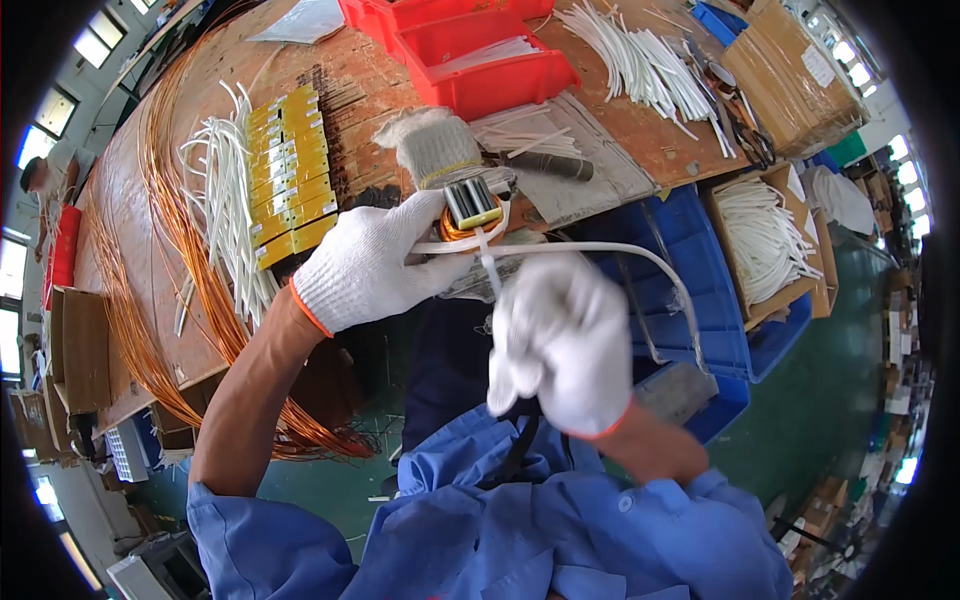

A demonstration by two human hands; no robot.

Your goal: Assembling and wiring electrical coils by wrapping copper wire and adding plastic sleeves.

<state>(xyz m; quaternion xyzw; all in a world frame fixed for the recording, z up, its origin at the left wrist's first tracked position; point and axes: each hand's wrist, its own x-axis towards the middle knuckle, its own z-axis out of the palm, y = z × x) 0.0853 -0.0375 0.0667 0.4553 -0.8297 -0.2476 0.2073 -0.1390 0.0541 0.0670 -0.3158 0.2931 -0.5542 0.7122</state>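
In my white-gloved left hand [375,262] is a small copper-wound coil [460,236] with a yellow end piece and dark rounded bars. Fingers and thumb close round its left side, just off the table's front edge. A long white sleeve tube [610,247] runs past the coil and arches away to the right. From the coil's near side a narrow white strip [488,262] comes down to my right hand [562,340], also gloved in white. That hand is closed round the strip's lower part and smeared by motion; its fingertips are partly hidden.
Yellow-wrapped pieces [290,170] with white tubes lie left, beside bundled copper wire [165,190]. Behind the coil are a spare glove [430,145] and red bins [510,85]. A blue crate [690,285] and a carton of white tubes [762,240] stand right.
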